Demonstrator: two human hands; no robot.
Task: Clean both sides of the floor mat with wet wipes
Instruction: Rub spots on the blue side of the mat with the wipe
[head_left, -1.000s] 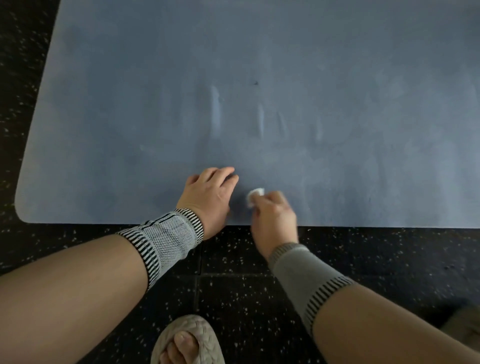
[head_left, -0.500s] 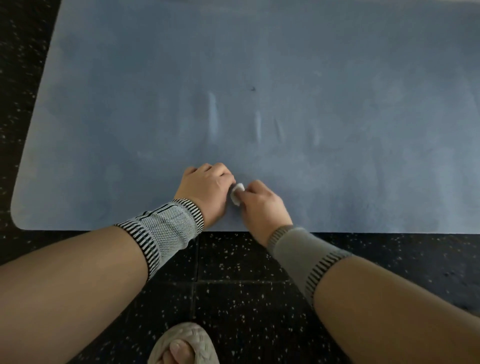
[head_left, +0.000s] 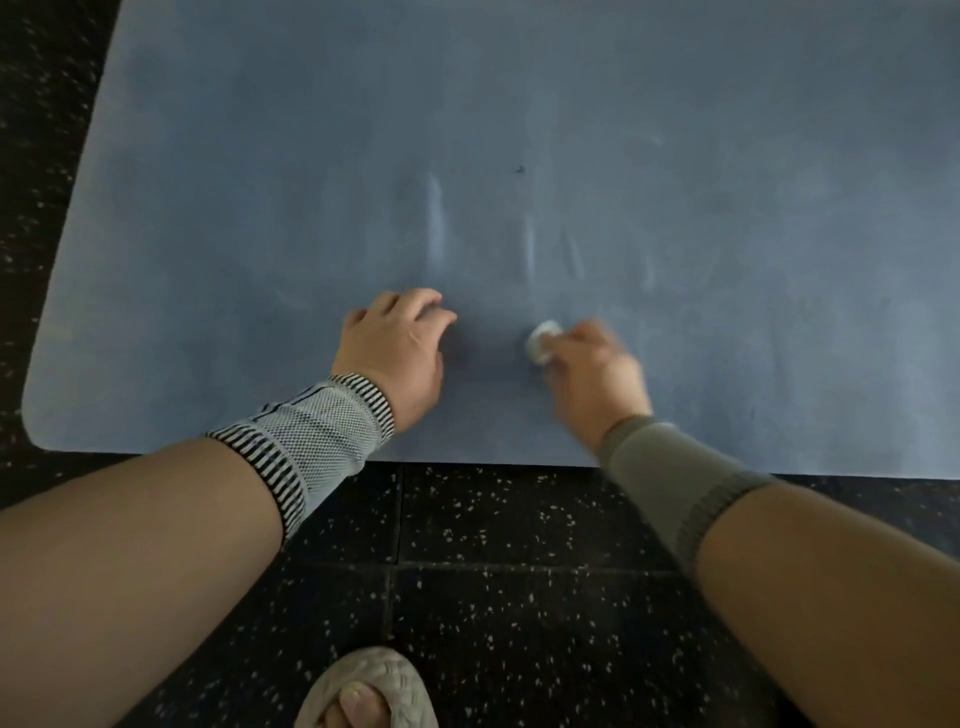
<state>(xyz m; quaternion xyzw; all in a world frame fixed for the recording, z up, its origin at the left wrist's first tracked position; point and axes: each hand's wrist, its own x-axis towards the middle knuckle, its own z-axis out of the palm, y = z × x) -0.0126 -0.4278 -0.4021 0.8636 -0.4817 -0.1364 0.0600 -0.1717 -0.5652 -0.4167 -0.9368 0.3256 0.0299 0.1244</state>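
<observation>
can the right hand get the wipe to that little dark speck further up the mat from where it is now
Probably yes. The right hand grips the balled wipe on the mat, and only bare mat lies between it and the dark speck; the left hand rests off to the side.

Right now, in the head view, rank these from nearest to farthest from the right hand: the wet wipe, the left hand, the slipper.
1. wet wipe, held in the right hand
2. left hand, to its left on the mat
3. slipper, below, on the speckled floor
</observation>
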